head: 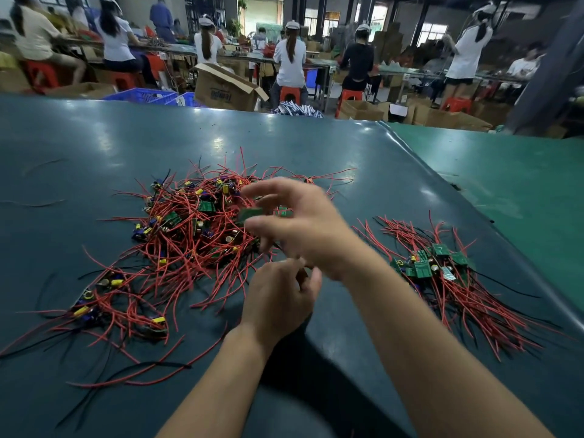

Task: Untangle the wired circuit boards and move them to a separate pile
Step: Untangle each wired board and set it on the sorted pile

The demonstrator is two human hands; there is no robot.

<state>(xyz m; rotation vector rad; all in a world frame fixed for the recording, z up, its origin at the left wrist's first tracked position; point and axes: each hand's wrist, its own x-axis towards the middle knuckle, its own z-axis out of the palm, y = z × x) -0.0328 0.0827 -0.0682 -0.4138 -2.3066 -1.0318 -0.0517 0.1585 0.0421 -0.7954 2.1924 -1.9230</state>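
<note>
**benchguy:** Looking at your right hand (303,222), it's blurred over the tangled pile (196,229) on the desk (94,137), fingers spread, a green board (250,214) at the fingertips. Can't tell if you're gripping it.

**wirenut:** Yeah. Your left hand (278,298) sits just below it, fingers curled, pinching something hidden. The sorted pile (442,273) lies well apart on your right.

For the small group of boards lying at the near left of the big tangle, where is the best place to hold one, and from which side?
Probably by the board body, not the wires. In the near-left cluster the yellow-topped boards lie exposed on the table, their red wires fanning outward and crossing. Come from above and pinch the board edges, then lift slowly so the wires slide free. Blur hides finer detail.
</note>
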